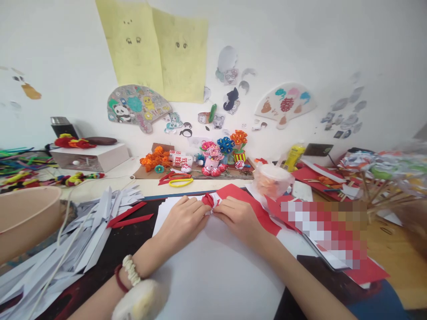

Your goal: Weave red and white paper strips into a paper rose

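A small red and white folded paper piece, like a flower (pixel 207 199), sits between my two hands over white paper sheets (pixel 216 266). My left hand (pixel 187 216) pinches its left side, fingers closed. From the right, my right hand (pixel 237 217) closes thumb and fingertips on its white edge. My fingers partly hide the piece. Just behind my right hand lies a large red paper sheet (pixel 267 222). Two red paper strips (pixel 130 218) rest to the left of my left hand, near a pile of cut white paper strips (pixel 90 222).
A clear plastic tub (pixel 272 180) stands behind the red sheet. Yellow-handled scissors (pixel 180 182) lie at the back, before handmade flowers (pixel 213 153). On the left are a beige basin (pixel 26 222) and a white box (pixel 90 158); on the right, wrapped paper flowers on sticks (pixel 380 178).
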`<state>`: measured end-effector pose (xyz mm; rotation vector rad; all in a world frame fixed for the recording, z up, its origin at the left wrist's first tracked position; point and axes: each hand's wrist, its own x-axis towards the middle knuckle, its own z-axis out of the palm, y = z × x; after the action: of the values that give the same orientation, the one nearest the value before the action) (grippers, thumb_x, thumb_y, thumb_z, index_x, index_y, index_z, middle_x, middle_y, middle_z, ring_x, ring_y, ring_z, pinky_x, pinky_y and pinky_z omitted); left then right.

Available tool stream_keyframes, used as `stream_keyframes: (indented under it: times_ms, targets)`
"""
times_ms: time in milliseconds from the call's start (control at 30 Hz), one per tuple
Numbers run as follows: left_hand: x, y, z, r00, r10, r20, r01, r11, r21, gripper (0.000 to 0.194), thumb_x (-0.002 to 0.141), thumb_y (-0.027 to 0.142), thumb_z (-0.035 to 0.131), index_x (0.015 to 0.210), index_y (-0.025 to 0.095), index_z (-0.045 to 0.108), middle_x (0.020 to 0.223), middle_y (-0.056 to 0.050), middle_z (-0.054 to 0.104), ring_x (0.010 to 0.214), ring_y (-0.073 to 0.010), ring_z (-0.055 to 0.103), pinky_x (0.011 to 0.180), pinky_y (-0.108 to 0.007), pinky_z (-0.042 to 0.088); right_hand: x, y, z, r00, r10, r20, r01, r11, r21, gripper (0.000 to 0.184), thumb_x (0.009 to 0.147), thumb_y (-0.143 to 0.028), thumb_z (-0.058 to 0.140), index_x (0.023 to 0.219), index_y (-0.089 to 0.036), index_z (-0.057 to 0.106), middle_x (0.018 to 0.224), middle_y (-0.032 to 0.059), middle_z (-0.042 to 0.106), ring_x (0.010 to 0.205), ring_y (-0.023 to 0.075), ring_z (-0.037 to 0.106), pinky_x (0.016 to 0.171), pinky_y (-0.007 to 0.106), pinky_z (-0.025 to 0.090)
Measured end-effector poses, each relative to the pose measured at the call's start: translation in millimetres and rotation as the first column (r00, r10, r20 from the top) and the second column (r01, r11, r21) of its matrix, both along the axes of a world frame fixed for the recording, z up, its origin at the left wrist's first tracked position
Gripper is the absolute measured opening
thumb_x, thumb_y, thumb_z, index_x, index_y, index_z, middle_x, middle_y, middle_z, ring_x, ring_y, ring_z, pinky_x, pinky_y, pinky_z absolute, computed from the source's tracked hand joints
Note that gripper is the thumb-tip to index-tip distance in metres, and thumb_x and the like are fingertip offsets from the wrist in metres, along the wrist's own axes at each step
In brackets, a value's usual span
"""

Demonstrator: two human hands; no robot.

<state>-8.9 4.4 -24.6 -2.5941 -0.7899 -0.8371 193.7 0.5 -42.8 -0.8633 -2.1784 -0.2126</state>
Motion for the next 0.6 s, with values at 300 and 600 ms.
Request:
stream_keyframes:
  times_ms: [300, 600]
  targets:
    - [3.4, -2.5, 1.5, 0.999, 0.035, 0.0, -0.035, 0.999, -0.022, 0.018, 0.092, 0.013, 0.043, 0.093, 0.017, 0.06, 0.078, -0.003, 0.063, 0.071, -0.0183, 0.052, 0.066, -0.032, 0.033, 0.3, 0.5, 0.6, 1.0, -0.003, -0.011, 0.003, 0.999, -0.042, 0.028, 0.1, -0.024, 0.046, 0.081, -0.016, 0.066, 0.071, 0.0037, 0.066, 0.065, 0.0157, 0.054, 0.06, 0.026, 0.036]
    - [5.0, 0.1, -3.2, 0.993, 0.074, -0.093, -0.067, 0.995, 0.079, 0.02, 0.093, 0.01, 0.042, 0.089, 0.017, 0.059, 0.074, -0.002, 0.062, 0.069, -0.0187, 0.05, 0.065, -0.033, 0.029, 1.0, -0.5, -3.9, 0.999, 0.028, 0.02, -0.027, 0.998, -0.065, 0.029, 0.099, -0.02, 0.043, 0.078, -0.017, 0.062, 0.068, 0.0033, 0.061, 0.063, 0.0148, 0.05, 0.057, 0.026, 0.032]
